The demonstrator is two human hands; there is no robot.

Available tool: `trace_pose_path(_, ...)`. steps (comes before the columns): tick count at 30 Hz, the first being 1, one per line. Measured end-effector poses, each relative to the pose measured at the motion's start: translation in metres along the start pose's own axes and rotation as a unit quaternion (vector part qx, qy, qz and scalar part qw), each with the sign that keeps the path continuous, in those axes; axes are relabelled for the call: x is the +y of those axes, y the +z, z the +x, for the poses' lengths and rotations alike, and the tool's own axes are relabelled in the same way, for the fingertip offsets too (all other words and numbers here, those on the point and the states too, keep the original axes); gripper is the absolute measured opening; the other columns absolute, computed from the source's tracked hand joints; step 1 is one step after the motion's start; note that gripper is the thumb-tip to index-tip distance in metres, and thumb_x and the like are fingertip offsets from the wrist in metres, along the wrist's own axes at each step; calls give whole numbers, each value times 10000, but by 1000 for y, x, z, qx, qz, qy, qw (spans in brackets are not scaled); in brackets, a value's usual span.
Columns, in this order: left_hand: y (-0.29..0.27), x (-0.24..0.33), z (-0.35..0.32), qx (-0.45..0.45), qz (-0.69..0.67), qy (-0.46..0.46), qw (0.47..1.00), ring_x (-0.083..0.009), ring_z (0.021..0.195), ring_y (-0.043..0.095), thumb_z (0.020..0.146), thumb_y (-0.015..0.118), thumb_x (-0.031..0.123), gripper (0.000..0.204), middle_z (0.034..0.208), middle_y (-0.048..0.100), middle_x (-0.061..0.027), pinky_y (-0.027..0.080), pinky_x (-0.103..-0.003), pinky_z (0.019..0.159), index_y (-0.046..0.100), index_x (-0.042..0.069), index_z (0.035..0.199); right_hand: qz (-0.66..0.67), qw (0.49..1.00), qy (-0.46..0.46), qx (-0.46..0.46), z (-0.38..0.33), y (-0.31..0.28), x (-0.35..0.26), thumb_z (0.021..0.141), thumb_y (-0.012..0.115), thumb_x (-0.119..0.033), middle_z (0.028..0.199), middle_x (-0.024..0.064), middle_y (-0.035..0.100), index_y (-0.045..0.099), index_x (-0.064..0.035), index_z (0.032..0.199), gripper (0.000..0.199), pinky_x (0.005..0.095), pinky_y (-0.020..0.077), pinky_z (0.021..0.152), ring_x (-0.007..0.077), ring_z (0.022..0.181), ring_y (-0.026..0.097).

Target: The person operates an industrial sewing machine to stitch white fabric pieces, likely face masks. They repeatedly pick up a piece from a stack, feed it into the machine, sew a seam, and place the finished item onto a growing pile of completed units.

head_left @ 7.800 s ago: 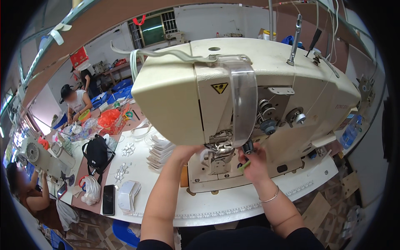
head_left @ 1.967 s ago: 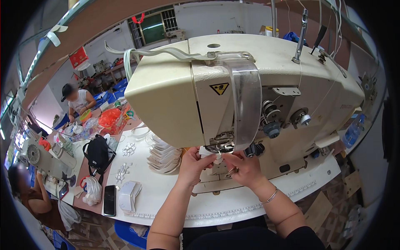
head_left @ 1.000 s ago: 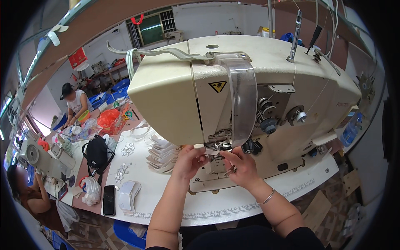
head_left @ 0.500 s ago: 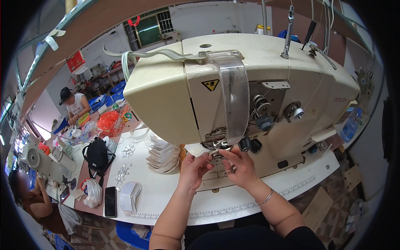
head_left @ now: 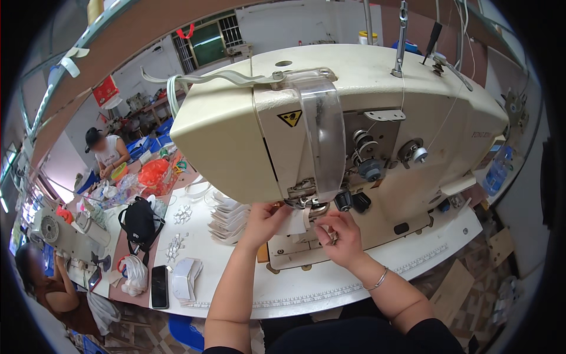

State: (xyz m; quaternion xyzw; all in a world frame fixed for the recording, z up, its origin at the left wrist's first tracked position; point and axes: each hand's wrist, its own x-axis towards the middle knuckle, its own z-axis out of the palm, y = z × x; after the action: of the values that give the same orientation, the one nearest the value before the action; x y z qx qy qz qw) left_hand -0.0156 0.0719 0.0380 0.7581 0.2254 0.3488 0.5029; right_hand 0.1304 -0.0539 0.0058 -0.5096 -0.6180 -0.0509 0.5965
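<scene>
In the head view, we see our left hand pinched narrow at the edge of a white piece, which lies just below the needle area of the cream sewing machine. Our right hand, at three o'clock from that piece, is curled around a small metallic object, mostly hidden; its fingertips are near the piece, and we cannot tell whether they touch it. At nine o'clock from our left hand, a stack of white pieces rests on the white tabletop. At eight o'clock, we see a black phone beside folded white sheets. Toward ten o'clock, well apart, a co-worker bends over cluttered goods.
</scene>
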Motion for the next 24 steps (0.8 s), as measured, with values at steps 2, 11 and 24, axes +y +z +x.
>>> trace_pose_path(2, 0, -1, -4, 12, 12, -27, 1000, -81, 735, 544, 832, 561, 135, 186, 802, 615, -25, 430, -221, 649, 589, 2, 959, 76, 990, 115, -36, 2, 1, 1, 756, 637, -113, 713, 22, 505, 595, -63, 862, 125, 240, 416, 506, 97, 543, 488)
trace_pose_path(11, 2, -14, -10, 78, 70, 45, 993, -114, 767, 552, 718, 687, 101, 273, 869, 581, -52, 445, -226, 656, 556, 10, 939, 157, 929, 310, -129, 9, 2, -12, 797, 621, -201, 694, 19, 613, 600, 7, 827, 211, 190, 405, 544, 45, 581, 503)
trace_pose_path(24, 36, -3, -40, 171, 277, 255, 910, -317, 1016, 502, 598, 647, -22, 333, 1031, 539, -82, 427, -419, 835, 605, 98, 905, 238, 899, 355, -100, 7, 9, -11, 800, 622, -185, 667, 21, 588, 589, -14, 828, 177, 178, 355, 469, 46, 523, 458)
